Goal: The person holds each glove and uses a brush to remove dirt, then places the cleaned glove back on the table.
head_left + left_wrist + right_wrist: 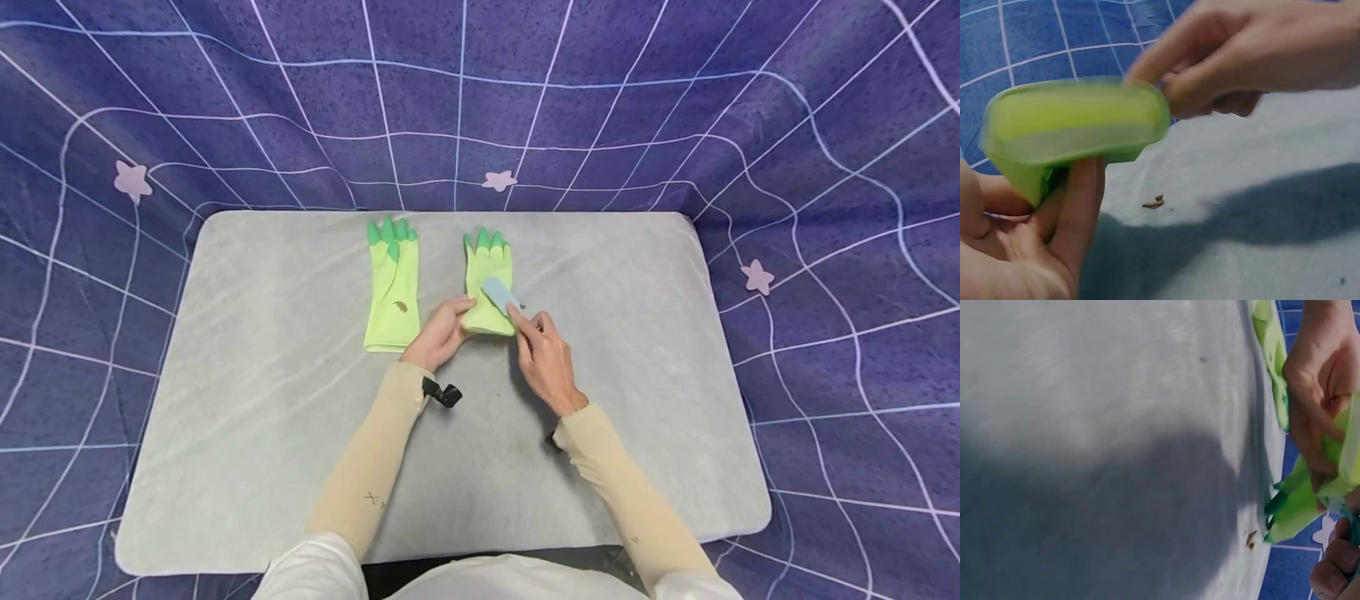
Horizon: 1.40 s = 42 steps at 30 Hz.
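My left hand (444, 332) holds a lime-green rubber glove (477, 268) with darker green fingertips near its cuff, its fingers pointing away from me. In the left wrist view the cuff opening (1079, 119) faces the camera, with my left fingers pinching below it. In my right hand (551, 367) is a flat light-blue tool (498, 292), its broad end over the glove's lower palm. A dark bit (522, 306) shows beside the tool. From the right wrist, the tool and glove sit at the frame's edge, partly cut off.
A matching glove (390, 287) lies flat to the left, with a brown mark (401, 307) near its cuff. On the grey cloth-covered table (262, 400) is a small brown crumb (1154, 201). A purple-blue gridded curtain (420, 108) surrounds the table's back and sides.
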Each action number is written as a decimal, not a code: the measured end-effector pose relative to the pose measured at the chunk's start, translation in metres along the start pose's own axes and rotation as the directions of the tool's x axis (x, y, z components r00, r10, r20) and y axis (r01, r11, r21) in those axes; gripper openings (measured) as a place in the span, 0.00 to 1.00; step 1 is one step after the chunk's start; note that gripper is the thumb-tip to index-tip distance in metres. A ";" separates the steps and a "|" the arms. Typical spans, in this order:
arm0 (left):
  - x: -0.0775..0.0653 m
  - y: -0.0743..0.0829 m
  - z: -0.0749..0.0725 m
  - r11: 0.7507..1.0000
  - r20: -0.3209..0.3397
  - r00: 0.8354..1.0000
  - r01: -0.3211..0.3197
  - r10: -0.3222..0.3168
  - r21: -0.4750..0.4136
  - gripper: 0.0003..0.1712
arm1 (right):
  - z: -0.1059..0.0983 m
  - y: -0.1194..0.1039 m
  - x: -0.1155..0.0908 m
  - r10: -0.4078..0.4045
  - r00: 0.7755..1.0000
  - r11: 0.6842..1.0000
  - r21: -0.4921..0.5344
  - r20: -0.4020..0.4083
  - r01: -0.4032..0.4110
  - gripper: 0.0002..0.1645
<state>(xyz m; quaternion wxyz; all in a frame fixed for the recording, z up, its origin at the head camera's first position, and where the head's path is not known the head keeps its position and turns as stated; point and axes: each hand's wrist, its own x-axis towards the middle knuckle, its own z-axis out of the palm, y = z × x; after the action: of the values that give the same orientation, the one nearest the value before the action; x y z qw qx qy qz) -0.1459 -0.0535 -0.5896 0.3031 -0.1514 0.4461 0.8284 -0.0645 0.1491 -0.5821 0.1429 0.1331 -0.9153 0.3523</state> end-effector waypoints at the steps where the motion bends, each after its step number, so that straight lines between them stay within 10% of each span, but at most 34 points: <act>1: 0.000 0.000 0.001 1.000 0.004 1.000 -0.006 0.006 0.030 0.31 | 0.001 -0.002 0.003 0.007 1.000 1.000 0.001 0.007 -0.007 0.25; 8: -0.004 0.004 0.000 0.986 0.010 0.999 -0.037 0.036 0.165 0.29 | 0.001 -0.003 0.008 0.038 0.998 0.999 -0.010 0.052 -0.038 0.26; 42: 0.002 0.008 0.001 0.994 -0.022 0.996 -0.082 0.081 -0.071 0.32 | -0.003 0.003 -0.008 0.015 1.000 1.000 -0.017 0.020 -0.014 0.25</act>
<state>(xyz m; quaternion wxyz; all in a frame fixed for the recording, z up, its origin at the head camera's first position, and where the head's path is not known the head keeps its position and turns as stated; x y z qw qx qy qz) -0.1527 -0.0554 -0.5851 0.2591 -0.1518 0.4246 0.8541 -0.0577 0.1543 -0.5842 0.1323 0.1288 -0.9206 0.3440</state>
